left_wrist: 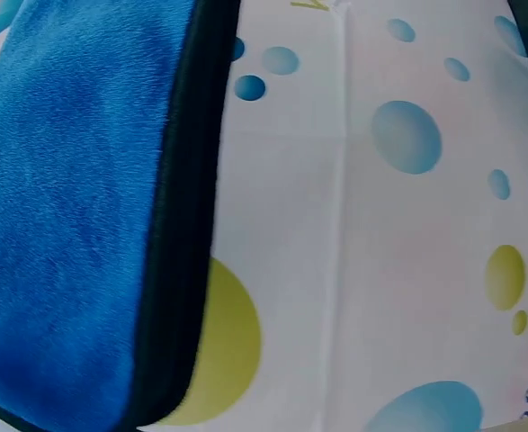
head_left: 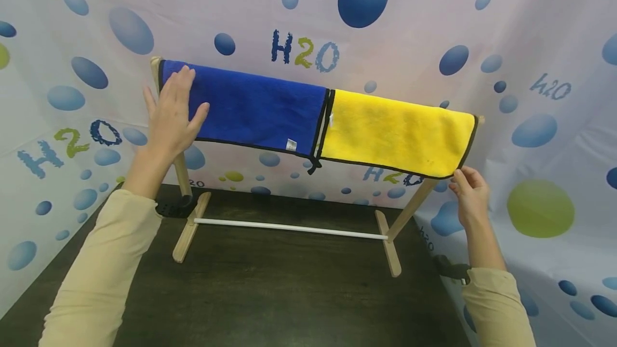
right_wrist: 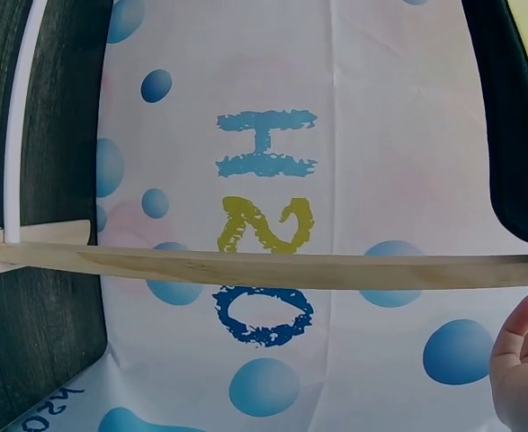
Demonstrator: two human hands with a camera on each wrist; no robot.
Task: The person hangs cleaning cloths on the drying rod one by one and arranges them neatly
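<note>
While the left hand [head_left: 172, 114] lies flat with fingers spread on the left end of the blue towel [head_left: 250, 106], the right hand [head_left: 468, 193] pinches the lower right corner of the yellow towel [head_left: 395, 133] between thumb and fingertips. Both towels hang side by side over the top bar of a wooden rack [head_left: 192, 232], blue at centre left of the head view, yellow at centre right, their black-trimmed edges meeting near the middle.

Both look like plush microfibre: soft, light and limp, likely to sag and slide off the bar if tugged from one side. Hems and corners seem the surest places to grip; the flat face gives only a press.

From the left wrist, the blue pile and its dark hem [left_wrist: 178, 225] fill the left of the frame. From the right wrist, a rack leg [right_wrist: 264, 268] crosses mid-frame, with fingertips [right_wrist: 524, 360] at lower right.

No containers show. Under the rack is a dark table [head_left: 289, 304], with a white rod [head_left: 289, 227] joining the feet, and a bubble-print backdrop [head_left: 434, 15] behind.
</note>
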